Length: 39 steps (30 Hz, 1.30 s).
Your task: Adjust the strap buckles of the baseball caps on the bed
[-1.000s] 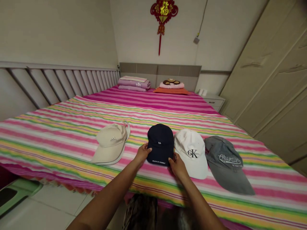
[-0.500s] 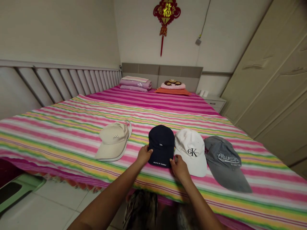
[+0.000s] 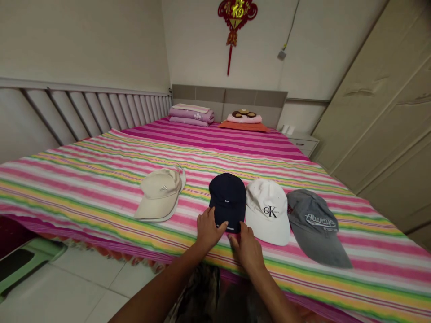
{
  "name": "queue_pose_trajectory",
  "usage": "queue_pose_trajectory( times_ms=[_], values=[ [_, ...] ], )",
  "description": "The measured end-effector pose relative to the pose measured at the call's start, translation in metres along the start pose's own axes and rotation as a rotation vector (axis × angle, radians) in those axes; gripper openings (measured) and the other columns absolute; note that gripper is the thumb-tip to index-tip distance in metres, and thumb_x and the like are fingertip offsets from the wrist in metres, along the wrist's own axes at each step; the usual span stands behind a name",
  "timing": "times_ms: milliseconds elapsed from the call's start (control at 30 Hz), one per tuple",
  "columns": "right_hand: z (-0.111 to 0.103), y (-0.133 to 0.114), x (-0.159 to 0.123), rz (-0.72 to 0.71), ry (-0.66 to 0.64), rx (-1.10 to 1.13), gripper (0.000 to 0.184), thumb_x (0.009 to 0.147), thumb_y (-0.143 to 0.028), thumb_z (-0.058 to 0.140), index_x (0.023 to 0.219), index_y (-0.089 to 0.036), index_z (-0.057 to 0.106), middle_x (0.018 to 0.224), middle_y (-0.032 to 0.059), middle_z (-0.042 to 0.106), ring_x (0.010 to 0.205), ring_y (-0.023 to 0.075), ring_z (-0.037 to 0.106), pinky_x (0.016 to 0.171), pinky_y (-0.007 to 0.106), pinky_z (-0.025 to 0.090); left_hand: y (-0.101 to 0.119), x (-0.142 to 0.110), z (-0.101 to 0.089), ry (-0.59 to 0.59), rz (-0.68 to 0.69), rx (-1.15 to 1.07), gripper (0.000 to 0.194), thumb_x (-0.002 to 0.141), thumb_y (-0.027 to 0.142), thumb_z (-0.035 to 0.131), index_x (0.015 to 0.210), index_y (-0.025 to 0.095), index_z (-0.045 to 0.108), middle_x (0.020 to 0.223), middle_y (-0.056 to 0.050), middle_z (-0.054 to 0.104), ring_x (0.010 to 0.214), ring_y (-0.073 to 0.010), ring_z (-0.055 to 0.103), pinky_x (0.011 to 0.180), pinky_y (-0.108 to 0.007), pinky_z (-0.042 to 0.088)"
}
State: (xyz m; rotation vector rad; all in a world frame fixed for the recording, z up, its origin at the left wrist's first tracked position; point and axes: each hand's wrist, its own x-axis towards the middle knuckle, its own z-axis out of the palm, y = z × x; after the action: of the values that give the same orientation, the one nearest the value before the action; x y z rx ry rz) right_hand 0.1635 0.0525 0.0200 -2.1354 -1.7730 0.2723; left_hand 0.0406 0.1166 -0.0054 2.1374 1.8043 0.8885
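A navy baseball cap (image 3: pixel 227 193) lies on the striped bedspread, brim toward me, with small white lettering on its front. My left hand (image 3: pixel 209 231) rests at the brim's left front corner, fingers spread and thumb over part of the brim lettering. At the right front corner my right hand (image 3: pixel 248 246) touches the brim edge with its fingertips, thumb apart just in front. Right beside the navy cap is a white cap (image 3: pixel 267 213) with black CK letters. A grey cap (image 3: pixel 316 229) lies farther right. Off to the left sits a beige cap (image 3: pixel 160 193).
The bed's striped bedspread (image 3: pixel 101 179) spreads under the caps. Folded purple bedding (image 3: pixel 190 115) and a pink pillow (image 3: pixel 244 118) lie by the headboard (image 3: pixel 256 99). A green stool (image 3: pixel 33 260) stands at lower left, a wardrobe (image 3: pixel 387 125) at right.
Both hands have shifted from the sides of the navy cap's brim toward its front corners, and their fingers have spread. The caps stay in place; the view has tilted slightly.
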Motion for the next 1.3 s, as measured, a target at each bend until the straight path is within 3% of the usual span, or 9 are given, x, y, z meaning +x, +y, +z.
queue_pose_trajectory(
  times_ms=[233, 367, 467, 533, 633, 700, 800, 1033, 1300],
  values=[
    [0.008, 0.007, -0.008, -0.040, 0.049, -0.028, 0.045, 0.085, -0.027, 0.040, 0.125, -0.005, 0.037, 0.108, 0.0194, 0.054, 0.089, 0.0274, 0.059, 0.067, 0.034, 0.046, -0.005, -0.006, 0.002, 0.041, 0.001, -0.262, 0.061, 0.071, 0.044, 0.054, 0.120, 0.009, 0.045, 0.124, -0.020, 0.046, 0.118, -0.0313, 0.039, 0.100, -0.046, 0.024],
    [0.026, 0.017, -0.027, -0.254, 0.222, -0.095, 0.036, 0.081, -0.021, 0.045, 0.115, -0.008, 0.046, 0.107, 0.0195, 0.056, 0.096, 0.0280, 0.056, 0.075, 0.037, 0.047, -0.022, -0.020, -0.011, 0.038, 0.012, -0.524, 0.049, 0.068, 0.035, 0.060, 0.112, 0.014, 0.053, 0.121, -0.016, 0.051, 0.117, -0.0289, 0.041, 0.101, -0.043, 0.027],
    [0.040, 0.024, -0.047, -0.441, 0.304, -0.153, 0.025, 0.079, -0.017, 0.047, 0.103, -0.015, 0.054, 0.108, 0.0169, 0.059, 0.089, 0.0263, 0.058, 0.074, 0.038, 0.048, -0.038, -0.038, -0.029, -0.008, -0.013, -0.599, 0.036, 0.063, 0.024, 0.064, 0.098, 0.018, 0.062, 0.114, -0.014, 0.056, 0.113, -0.0275, 0.045, 0.101, -0.042, 0.029],
    [0.047, 0.028, -0.059, -0.553, 0.327, -0.138, 0.022, 0.078, -0.016, 0.048, 0.099, -0.017, 0.055, 0.105, 0.0152, 0.060, 0.087, 0.0258, 0.059, 0.074, 0.039, 0.048, -0.050, -0.049, -0.043, -0.010, -0.122, -0.709, 0.032, 0.056, 0.017, 0.067, 0.088, 0.019, 0.065, 0.111, -0.012, 0.058, 0.111, -0.0264, 0.047, 0.101, -0.040, 0.029],
    [0.050, 0.030, -0.071, -0.704, 0.353, -0.053, 0.022, 0.079, -0.016, 0.047, 0.100, -0.017, 0.055, 0.100, 0.0131, 0.063, 0.091, 0.0259, 0.059, 0.078, 0.041, 0.047, -0.069, -0.058, -0.062, 0.092, -0.477, -1.042, 0.028, 0.050, 0.010, 0.070, 0.076, 0.018, 0.066, 0.095, -0.008, 0.064, 0.102, -0.0236, 0.053, 0.097, -0.036, 0.035],
    [0.050, 0.030, -0.075, -0.759, 0.353, 0.011, 0.020, 0.080, -0.017, 0.047, 0.098, -0.017, 0.055, 0.095, 0.0111, 0.065, 0.087, 0.0243, 0.060, 0.077, 0.041, 0.048, -0.083, -0.057, -0.074, 0.188, -0.681, -1.199, 0.020, 0.056, 0.013, 0.069, 0.075, 0.016, 0.063, 0.080, -0.006, 0.064, 0.087, -0.0203, 0.059, 0.087, -0.035, 0.043],
    [0.048, 0.028, -0.078, -0.767, 0.332, 0.086, 0.014, 0.081, -0.017, 0.047, 0.092, -0.018, 0.056, 0.085, 0.0086, 0.066, 0.079, 0.0219, 0.062, 0.072, 0.037, 0.049, -0.104, -0.045, -0.091, 0.290, -0.840, -1.327, 0.007, 0.071, 0.020, 0.060, 0.074, 0.015, 0.056, 0.073, -0.006, 0.062, 0.070, -0.0148, 0.061, 0.075, -0.032, 0.049],
    [0.045, 0.023, -0.081, -0.758, 0.281, 0.184, 0.014, 0.083, -0.018, 0.042, 0.085, -0.020, 0.056, 0.074, 0.0049, 0.066, 0.067, 0.0183, 0.063, 0.062, 0.030, 0.051, -0.120, -0.014, -0.115, 0.398, -1.009, -1.549, 0.011, 0.080, 0.025, 0.052, 0.073, 0.018, 0.050, 0.071, -0.002, 0.059, 0.061, -0.0122, 0.061, 0.065, -0.031, 0.051],
    [0.047, 0.028, -0.084, -0.772, 0.250, 0.213, 0.020, 0.086, -0.019, 0.038, 0.077, -0.020, 0.056, 0.066, 0.0038, 0.064, 0.060, 0.0169, 0.062, 0.055, 0.026, 0.049, -0.123, -0.022, -0.116, 0.487, -1.102, -1.514, 0.015, 0.075, 0.022, 0.060, 0.066, 0.016, 0.051, 0.057, 0.003, 0.052, 0.048, -0.0090, 0.057, 0.056, -0.025, 0.048]
  ],
)
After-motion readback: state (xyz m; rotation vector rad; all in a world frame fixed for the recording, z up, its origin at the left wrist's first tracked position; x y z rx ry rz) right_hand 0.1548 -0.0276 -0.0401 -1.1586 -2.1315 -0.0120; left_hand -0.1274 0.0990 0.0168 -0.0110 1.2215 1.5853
